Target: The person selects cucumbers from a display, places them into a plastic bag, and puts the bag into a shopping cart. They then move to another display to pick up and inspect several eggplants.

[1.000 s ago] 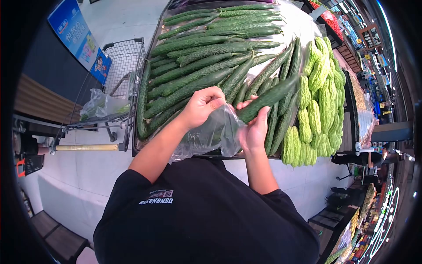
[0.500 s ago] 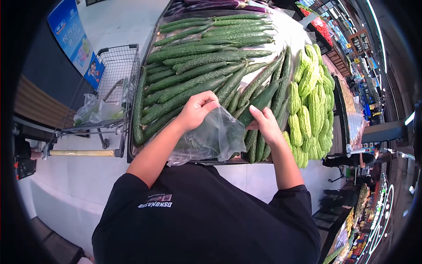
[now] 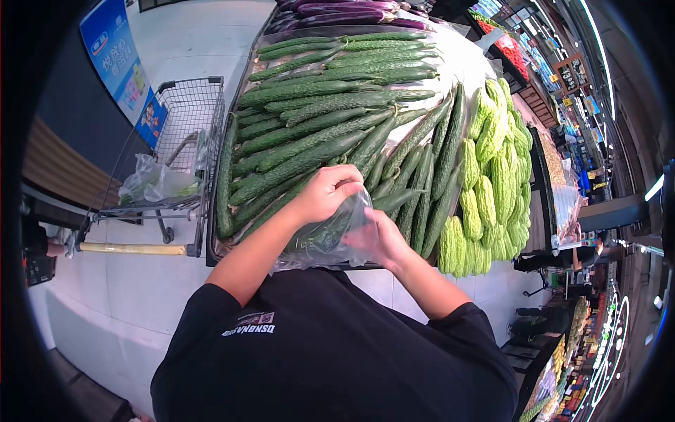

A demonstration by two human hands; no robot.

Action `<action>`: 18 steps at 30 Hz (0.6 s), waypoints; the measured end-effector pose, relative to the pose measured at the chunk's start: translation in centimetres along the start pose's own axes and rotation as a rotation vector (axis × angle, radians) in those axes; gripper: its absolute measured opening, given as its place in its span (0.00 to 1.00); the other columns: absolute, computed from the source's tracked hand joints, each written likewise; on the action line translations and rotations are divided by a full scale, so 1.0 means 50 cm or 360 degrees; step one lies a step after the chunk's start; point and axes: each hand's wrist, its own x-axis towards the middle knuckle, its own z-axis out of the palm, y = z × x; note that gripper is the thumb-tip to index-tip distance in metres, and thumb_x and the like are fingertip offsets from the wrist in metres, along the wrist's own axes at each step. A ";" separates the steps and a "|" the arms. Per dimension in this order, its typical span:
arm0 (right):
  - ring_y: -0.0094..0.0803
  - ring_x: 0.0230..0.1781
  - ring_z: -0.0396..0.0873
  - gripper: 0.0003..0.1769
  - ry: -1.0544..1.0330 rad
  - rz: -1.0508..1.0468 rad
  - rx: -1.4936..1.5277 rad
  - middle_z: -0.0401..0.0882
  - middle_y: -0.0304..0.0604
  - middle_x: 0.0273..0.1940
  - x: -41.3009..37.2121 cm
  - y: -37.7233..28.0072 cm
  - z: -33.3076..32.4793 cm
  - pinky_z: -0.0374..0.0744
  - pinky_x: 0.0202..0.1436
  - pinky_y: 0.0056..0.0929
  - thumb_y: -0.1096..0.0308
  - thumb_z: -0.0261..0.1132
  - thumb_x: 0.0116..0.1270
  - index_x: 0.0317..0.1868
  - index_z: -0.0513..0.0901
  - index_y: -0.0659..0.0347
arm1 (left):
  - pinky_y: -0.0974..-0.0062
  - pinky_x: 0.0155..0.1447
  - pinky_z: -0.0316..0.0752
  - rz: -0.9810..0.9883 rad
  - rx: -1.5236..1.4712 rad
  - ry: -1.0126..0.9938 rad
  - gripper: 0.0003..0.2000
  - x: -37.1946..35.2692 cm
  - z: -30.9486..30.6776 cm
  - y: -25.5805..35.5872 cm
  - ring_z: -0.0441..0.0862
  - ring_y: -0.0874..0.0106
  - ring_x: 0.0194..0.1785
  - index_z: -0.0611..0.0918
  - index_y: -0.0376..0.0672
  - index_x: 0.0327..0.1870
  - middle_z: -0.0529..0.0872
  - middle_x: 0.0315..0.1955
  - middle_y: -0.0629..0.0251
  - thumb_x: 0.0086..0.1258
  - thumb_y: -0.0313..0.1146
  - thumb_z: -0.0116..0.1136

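My left hand (image 3: 329, 195) pinches the rim of a clear plastic bag (image 3: 355, 211) near the front edge of the cucumber pile. Dark green cucumber shows through the bag's lower part. Against the bag's right side is my right hand (image 3: 383, 239), its fingers blurred and partly covered by plastic; their grip cannot be made out. Just above that hand, the tapered end of a cucumber (image 3: 401, 200) points right from beside the bag's mouth. More cucumbers (image 3: 309, 151) lie in rows on the display beyond both hands.
Pale green bitter melons (image 3: 503, 176) are heaped on the right, and purple eggplants (image 3: 337, 10) lie at the far end. On the left stands a shopping cart (image 3: 186, 105) with a bagged green item (image 3: 151, 184). People in dark clothes are at the right.
My right hand has moved left and down to the bag, and the cucumber it held is no longer seen raised over the pile. My left hand has shifted slightly right and down.
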 end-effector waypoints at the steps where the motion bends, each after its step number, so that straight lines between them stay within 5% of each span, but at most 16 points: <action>1: 0.45 0.47 0.82 0.29 -0.0155 0.0104 0.0077 0.81 0.55 0.50 0.016 0.020 -0.029 0.78 0.60 0.44 0.52 0.57 0.72 0.60 0.72 0.71 | 0.80 0.39 0.68 -0.0001 0.0000 -0.0003 0.07 -0.001 -0.001 0.000 0.70 0.81 0.34 0.79 0.36 0.36 0.75 0.29 0.71 0.74 0.30 0.58; 5: 0.47 0.55 0.78 0.30 -0.0342 0.0094 0.0279 0.74 0.55 0.59 0.029 0.056 -0.029 0.73 0.66 0.47 0.55 0.58 0.70 0.63 0.68 0.70 | 0.79 0.40 0.69 -0.0045 0.0029 -0.0003 0.06 -0.003 0.005 -0.002 0.72 0.79 0.34 0.79 0.36 0.36 0.76 0.29 0.69 0.73 0.30 0.58; 14: 0.40 0.57 0.77 0.24 -0.0632 0.0156 0.0185 0.73 0.46 0.62 0.048 0.068 -0.043 0.76 0.61 0.43 0.54 0.58 0.73 0.61 0.73 0.62 | 0.77 0.40 0.70 0.0018 0.0133 0.0012 0.05 -0.003 0.011 -0.007 0.73 0.76 0.33 0.80 0.35 0.37 0.77 0.29 0.65 0.72 0.28 0.58; 18: 0.36 0.54 0.79 0.20 -0.0251 0.0239 -0.0123 0.75 0.43 0.60 0.029 0.024 -0.077 0.81 0.56 0.42 0.55 0.59 0.74 0.56 0.76 0.62 | 0.75 0.45 0.72 -0.0095 0.0223 0.0010 0.06 -0.010 -0.011 -0.010 0.76 0.73 0.37 0.79 0.36 0.38 0.78 0.33 0.64 0.71 0.29 0.58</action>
